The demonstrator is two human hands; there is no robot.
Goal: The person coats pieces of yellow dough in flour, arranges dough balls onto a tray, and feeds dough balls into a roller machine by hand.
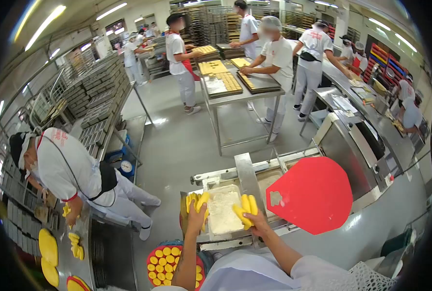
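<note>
Across a glossy grey floor (177, 140), under tube lights, to a metal table (240, 96) laden with trays (224, 83) of small pale pieces between twelve and one o'clock. Between six and seven o'clock, with fingers curled around several yellow pieces (196, 200): left hand (197, 219). At five o'clock, likewise closed, around more yellow pieces (246, 209): right hand (259, 225). Between both hands, holding white powder: a shallow tub (225, 212). At four o'clock, just beside the right hand, lying across the machine frame (293, 162): a broad red sheet (315, 194) with a hole near one edge. At seven o'clock, covered in yellow rounds: a red tray (174, 268). Towards eight o'clock, bent over a counter: a person (75, 165) in white, with red printing on the shirt back, too blurred to read. Between eight and nine, on a blue scale (125, 166), dial markings too small to make out.
</note>
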